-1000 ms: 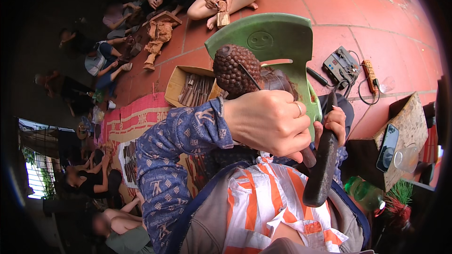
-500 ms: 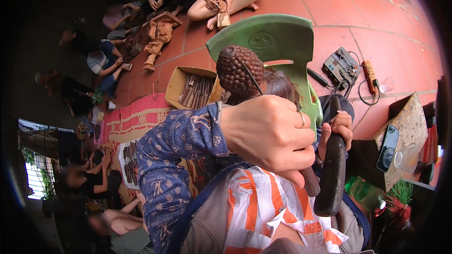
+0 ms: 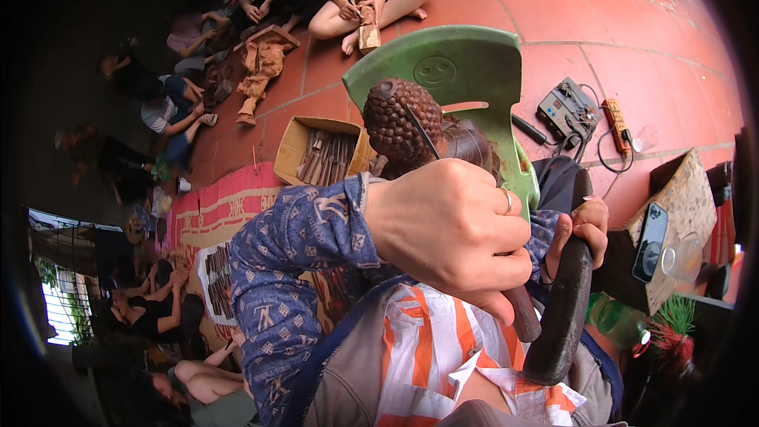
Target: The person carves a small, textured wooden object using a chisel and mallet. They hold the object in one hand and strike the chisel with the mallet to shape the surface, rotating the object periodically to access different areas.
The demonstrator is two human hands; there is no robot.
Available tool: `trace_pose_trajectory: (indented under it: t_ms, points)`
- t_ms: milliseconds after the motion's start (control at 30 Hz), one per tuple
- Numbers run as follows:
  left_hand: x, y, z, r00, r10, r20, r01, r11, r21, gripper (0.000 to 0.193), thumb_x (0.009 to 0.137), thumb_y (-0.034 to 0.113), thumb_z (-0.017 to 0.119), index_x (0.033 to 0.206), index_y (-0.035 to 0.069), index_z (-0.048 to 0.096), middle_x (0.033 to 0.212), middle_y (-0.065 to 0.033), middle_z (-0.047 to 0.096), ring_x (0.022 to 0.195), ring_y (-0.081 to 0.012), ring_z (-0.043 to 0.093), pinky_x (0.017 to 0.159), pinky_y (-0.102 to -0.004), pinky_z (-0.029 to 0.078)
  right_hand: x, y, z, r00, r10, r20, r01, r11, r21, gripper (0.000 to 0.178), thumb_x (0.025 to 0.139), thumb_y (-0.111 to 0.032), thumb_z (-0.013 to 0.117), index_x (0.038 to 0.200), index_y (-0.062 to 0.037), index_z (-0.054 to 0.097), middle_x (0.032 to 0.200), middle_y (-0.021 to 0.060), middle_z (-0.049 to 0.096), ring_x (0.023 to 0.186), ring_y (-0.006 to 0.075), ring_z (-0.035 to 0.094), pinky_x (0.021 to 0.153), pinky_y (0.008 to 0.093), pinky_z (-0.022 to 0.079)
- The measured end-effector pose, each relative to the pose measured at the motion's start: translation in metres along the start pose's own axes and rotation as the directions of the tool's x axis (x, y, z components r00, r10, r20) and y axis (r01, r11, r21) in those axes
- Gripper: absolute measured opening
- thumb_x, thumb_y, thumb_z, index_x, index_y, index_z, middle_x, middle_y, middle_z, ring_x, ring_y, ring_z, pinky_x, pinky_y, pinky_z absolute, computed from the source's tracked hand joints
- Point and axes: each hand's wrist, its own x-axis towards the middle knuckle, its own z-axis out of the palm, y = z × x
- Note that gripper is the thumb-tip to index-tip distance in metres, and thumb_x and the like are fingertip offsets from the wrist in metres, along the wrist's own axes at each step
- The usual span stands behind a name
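A dark brown wooden statue, its head (image 3: 403, 120) covered in carved round curls, lies against a green plastic chair (image 3: 482, 55). My left hand (image 3: 455, 237), with a ring on it, is closed around a chisel (image 3: 423, 133). The thin metal blade reaches up across the curls; its wooden handle end sticks out below my fist. To the right, my right hand (image 3: 589, 225) grips a dark, club-shaped wooden mallet (image 3: 560, 320). The mallet's thick end hangs beside the chisel handle, and in this view I cannot tell whether they touch.
A cardboard box (image 3: 288, 162) of chisels stands left of the statue, and more tools lie on a mat (image 3: 221, 202). At right are a grey control box (image 3: 565, 111), a power strip (image 3: 615, 122) and a wooden block (image 3: 692, 221) bearing a phone. Other people sit on the tiles.
The thick end of the mallet has dropped lower and slightly right, and my right hand has shifted right. My left hand and the chisel stay nearly in place against the head.
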Motion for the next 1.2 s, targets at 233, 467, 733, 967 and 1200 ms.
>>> trace_pose_trajectory:
  t_ms: [233, 467, 733, 967, 1200]
  points:
    - [0.000, 0.001, -0.005, 1.000, -0.001, 0.028, 0.001, 1.000, -0.028, 0.041, 0.074, 0.049, 0.067, 0.071, 0.010, 0.055, 0.062, 0.0023, 0.039, 0.050, -0.0115, 0.044, 0.041, -0.0244, 0.033, 0.005, -0.005, 0.001, 1.000, -0.022, 0.012, 0.023, 0.997, -0.072, 0.030, 0.076, -0.005, 0.077, 0.078, -0.0069, 0.047, 0.064, 0.0051, 0.047, 0.058, 0.0190, 0.043, 0.065, 0.0396, 0.042]
    - [0.007, 0.024, -0.006, 0.993, -0.097, 0.066, 0.083, 0.979, 0.184, 0.037, 0.069, 0.045, 0.068, 0.070, 0.011, 0.054, 0.061, 0.0024, 0.038, 0.050, -0.0111, 0.044, 0.042, -0.0246, 0.032, 0.003, -0.005, -0.002, 0.997, 0.074, 0.022, -0.074, 0.997, -0.015, 0.028, 0.075, 0.001, 0.073, 0.080, -0.0065, 0.047, 0.065, 0.0059, 0.049, 0.059, 0.0186, 0.045, 0.069, 0.0407, 0.043]
    - [0.012, 0.015, 0.012, 0.995, -0.094, -0.040, 0.097, 0.991, 0.094, 0.034, 0.067, 0.042, 0.067, 0.071, 0.011, 0.054, 0.064, 0.0018, 0.039, 0.053, -0.0102, 0.045, 0.044, -0.0235, 0.031, -0.013, 0.010, 0.004, 0.988, 0.126, 0.085, -0.138, 0.980, 0.143, 0.027, 0.075, 0.005, 0.070, 0.081, -0.0060, 0.047, 0.067, 0.0058, 0.050, 0.061, 0.0185, 0.047, 0.068, 0.0391, 0.042]
    - [0.025, 0.002, 0.020, 0.992, -0.109, -0.070, 0.121, 0.970, 0.211, 0.030, 0.067, 0.039, 0.068, 0.074, 0.012, 0.058, 0.064, 0.0027, 0.041, 0.052, -0.0097, 0.045, 0.044, -0.0234, 0.032, -0.025, 0.013, -0.005, 0.894, 0.392, 0.219, -0.443, 0.847, 0.294, 0.026, 0.073, 0.011, 0.065, 0.078, -0.0054, 0.046, 0.066, 0.0066, 0.051, 0.060, 0.0172, 0.047, 0.063, 0.0320, 0.041]
    - [0.029, -0.009, 0.028, 0.957, -0.286, -0.052, 0.287, 0.901, 0.326, 0.029, 0.072, 0.037, 0.069, 0.081, 0.011, 0.062, 0.063, 0.0020, 0.044, 0.053, -0.0109, 0.049, 0.044, -0.0253, 0.036, -0.023, 0.000, -0.010, 0.688, 0.577, 0.440, -0.711, 0.657, 0.250, 0.018, 0.085, -0.005, 0.065, 0.077, -0.0031, 0.049, 0.071, 0.0044, 0.055, 0.062, 0.0120, 0.049, 0.061, 0.0271, 0.042]
